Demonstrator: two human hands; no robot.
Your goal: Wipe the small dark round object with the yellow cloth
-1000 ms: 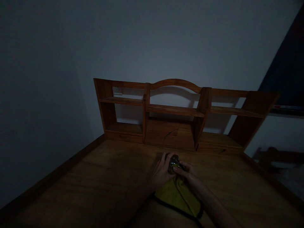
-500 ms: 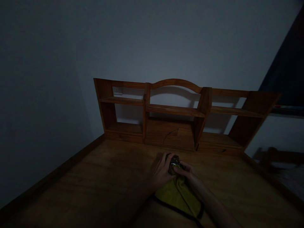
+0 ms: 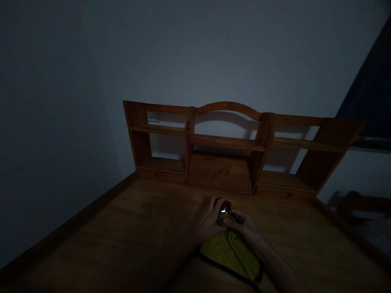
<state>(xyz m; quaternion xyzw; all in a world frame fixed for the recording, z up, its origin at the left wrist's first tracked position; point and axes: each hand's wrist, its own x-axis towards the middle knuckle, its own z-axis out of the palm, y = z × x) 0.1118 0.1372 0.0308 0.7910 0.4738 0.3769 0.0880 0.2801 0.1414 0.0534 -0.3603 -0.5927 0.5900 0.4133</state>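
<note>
The room is dim. My left hand (image 3: pixel 207 221) is wrapped round a small shiny object (image 3: pixel 224 211) above the wooden desk (image 3: pixel 122 240). My right hand (image 3: pixel 242 226) pinches the same object from the right, with fingers closed. A yellow cloth with a dark border (image 3: pixel 230 254) lies under both hands and bunches up against the object. What the object is cannot be made out.
A wooden shelf unit (image 3: pixel 226 142) with several open compartments stands at the back of the desk against a pale wall. A raised wooden rim (image 3: pixel 70 228) runs along the desk's left edge. Dark furniture (image 3: pixel 354 203) shows at the far right.
Both hands have stayed on the small object. The view has shifted slightly, and the cloth is drawn a little closer round the object.
</note>
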